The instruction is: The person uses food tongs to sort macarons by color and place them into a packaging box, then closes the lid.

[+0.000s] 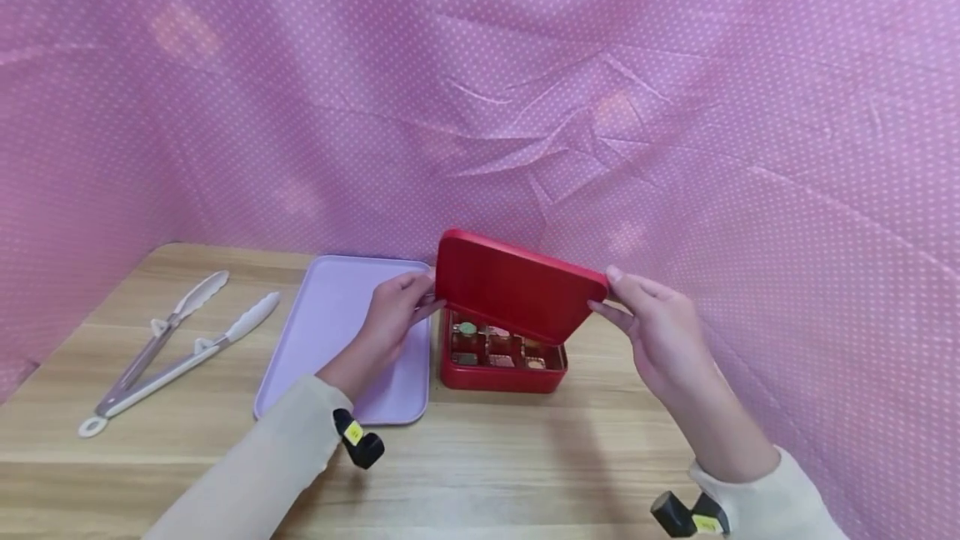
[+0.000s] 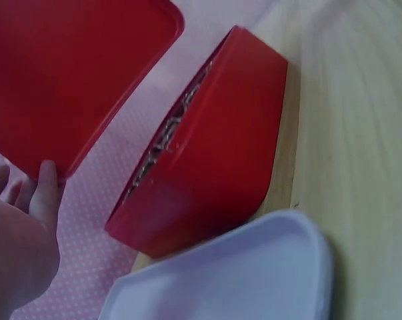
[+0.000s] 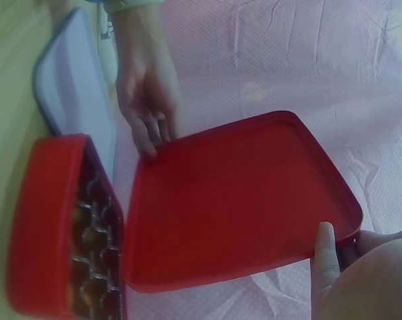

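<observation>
A red lid point(image 1: 517, 286) is held tilted above a red box point(image 1: 502, 377), its plain inner face turned toward me. My left hand point(image 1: 393, 311) pinches the lid's left edge, and my right hand point(image 1: 663, 327) grips its right edge between thumb and fingers. Inside the box is a divided insert point(image 1: 480, 348) whose compartments hold small pieces, some greenish and some pinkish; the lid hides the back part. In the right wrist view both hands grip opposite sides of the lid point(image 3: 241, 200), beside the box point(image 3: 44, 227).
Left of the box lies a pale purple tray point(image 1: 322, 323), partly under my left forearm. Farther left, white-tipped tongs point(image 1: 161, 348) lie spread on the wooden table point(image 1: 480, 465). A pink dotted cloth point(image 1: 480, 107) hangs behind and at the sides.
</observation>
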Motion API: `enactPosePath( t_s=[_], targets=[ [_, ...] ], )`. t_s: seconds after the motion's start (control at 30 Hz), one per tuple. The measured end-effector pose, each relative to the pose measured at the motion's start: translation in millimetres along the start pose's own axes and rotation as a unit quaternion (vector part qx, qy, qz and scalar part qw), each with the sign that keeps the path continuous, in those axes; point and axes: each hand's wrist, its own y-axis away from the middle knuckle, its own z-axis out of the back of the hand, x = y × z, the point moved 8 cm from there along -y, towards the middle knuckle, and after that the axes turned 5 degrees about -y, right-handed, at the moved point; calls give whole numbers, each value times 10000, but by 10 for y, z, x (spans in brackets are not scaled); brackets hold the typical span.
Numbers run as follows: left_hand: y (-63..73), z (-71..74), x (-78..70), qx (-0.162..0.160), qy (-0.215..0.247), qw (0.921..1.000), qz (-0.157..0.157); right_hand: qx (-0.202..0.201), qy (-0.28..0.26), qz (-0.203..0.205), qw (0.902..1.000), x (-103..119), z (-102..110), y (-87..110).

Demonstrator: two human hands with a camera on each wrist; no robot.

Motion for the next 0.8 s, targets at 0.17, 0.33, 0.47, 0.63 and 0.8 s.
enactPosePath(
  t_s=[0.17,0.33,0.47,0.63,0.8],
  targets=[
    [-126,-44,27,197,21,9998,-21,-55,281,82,9996,-125,95,92],
    [-228,-67,34,391,-176,9991,-27,-97,376,-37,9992,-280,182,159],
    [-294,-86,39,541,-462,9975,-4,-67,353,-143,9993,-392,249,195],
    [-385,-99,64,515,-837,9952,22,-120,329,-232,9991,-549,322,194],
    [-497,-109,107,484,-1032,9934,-90,-333,500,-424,9973,-758,403,153]
  ],
)
